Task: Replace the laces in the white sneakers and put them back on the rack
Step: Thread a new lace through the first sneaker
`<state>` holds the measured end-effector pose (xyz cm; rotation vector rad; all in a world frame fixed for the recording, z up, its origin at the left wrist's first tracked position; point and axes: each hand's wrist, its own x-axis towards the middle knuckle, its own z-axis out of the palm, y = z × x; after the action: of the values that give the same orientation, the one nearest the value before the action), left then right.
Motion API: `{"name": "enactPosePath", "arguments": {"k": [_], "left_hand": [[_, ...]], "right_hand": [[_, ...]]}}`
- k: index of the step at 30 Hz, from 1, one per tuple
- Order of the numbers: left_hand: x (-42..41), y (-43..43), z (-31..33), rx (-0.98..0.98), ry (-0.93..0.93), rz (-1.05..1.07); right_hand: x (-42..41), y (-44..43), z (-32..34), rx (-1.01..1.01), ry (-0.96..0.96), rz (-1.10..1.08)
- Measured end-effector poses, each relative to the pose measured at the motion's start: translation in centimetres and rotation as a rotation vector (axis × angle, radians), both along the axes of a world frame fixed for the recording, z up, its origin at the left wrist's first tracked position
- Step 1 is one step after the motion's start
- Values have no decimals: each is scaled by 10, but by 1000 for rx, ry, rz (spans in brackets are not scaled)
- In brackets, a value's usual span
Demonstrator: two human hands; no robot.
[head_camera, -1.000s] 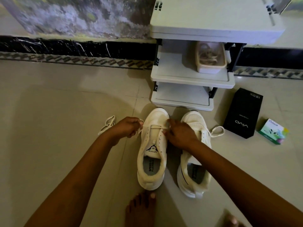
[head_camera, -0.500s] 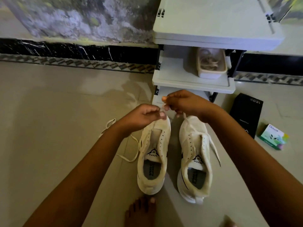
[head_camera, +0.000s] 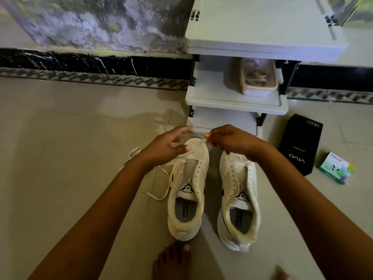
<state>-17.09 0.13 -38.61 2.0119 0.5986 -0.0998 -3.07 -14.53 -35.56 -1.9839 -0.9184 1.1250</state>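
Pinching the tip of a lace (head_camera: 151, 196) in the right hand (head_camera: 232, 141), thumb and forefinger closed on it just above the toe of the left sneaker (head_camera: 187, 199). Hovering beside it with the left hand (head_camera: 165, 150), fingers loose and blurred, closing on nothing that shows. Trailing the rest of the lace off the sneaker's left side, slack and looping over the floor (head_camera: 60, 138). Keeping both sneakers side by side on the floor, toes towards the rack (head_camera: 236, 105), with the right sneaker (head_camera: 238, 209) baring its eyelets where visible.

Judging the lace soft, light and limp, and apt to twist or slip. Best taking it by the stiff tip for threading and minding the slack. Judging the sneakers light and pliable, easiest lifted by heel or collar.

Sharing the middle shelf with a tray (head_camera: 259, 90) of tangled laces, a likely squeeze for shoes there. Skirting a black box (head_camera: 300, 144) and a small green box (head_camera: 335, 168) on the floor to the right, well apart from the sneakers. Planting a bare foot (head_camera: 171, 261) just behind the left sneaker's heel.
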Motion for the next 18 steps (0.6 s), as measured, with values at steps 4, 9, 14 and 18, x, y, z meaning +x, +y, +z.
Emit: {"name": "enactPosePath", "arguments": {"k": [4,9,14,18], "left_hand": [[11,-18,9,-138,-98,-59],[-3,5,-3,-75,-57,163],[-19,47,-31,361,400,297],[-15,33,-36,644,660,195]], "right_hand": [[-3,1,-4,65,-15,-41],[7,-7,-13,34,-93,-82],[23,-15,-26,-58,-310,-163],[17,-14,-31,-50,-281,-156]]}}
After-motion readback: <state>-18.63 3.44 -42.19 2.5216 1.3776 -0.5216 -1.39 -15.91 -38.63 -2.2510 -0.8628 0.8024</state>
